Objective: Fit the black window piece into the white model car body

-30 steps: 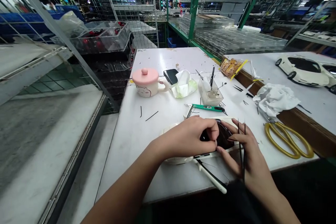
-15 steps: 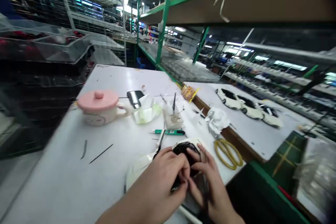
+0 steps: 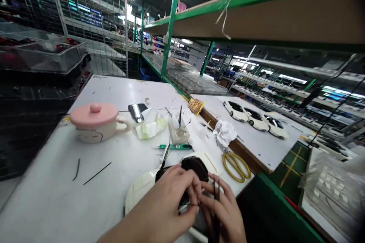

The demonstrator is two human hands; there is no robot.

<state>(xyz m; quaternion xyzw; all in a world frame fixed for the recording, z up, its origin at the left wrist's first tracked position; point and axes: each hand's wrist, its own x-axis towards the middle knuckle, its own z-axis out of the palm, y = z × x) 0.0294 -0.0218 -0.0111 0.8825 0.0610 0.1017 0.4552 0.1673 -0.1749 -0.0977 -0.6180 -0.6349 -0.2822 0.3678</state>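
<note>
A white model car with a black roof lies on the white table under both hands, one door raised. My left hand reaches over the car's side, thumb and fingers pinched together; whatever they hold is too small or hidden. Close against it, my right hand has its fingers curled, with black tweezers held among them, tips pointing up and away. The fingertips of both hands meet over the car's near side, and the hands cover much of its middle.
A pink-lidded mug stands at left. Beyond the car lie a green pen-like tool, a small tray, tissue and yellow-handled scissors. Several white model cars sit on the right-hand table. A shelf overhangs it.
The view has shifted, so the table items appear further left. My right hand has turned and closed in, and the tweezers now show plainly. My left hand stays pinched at the car.
</note>
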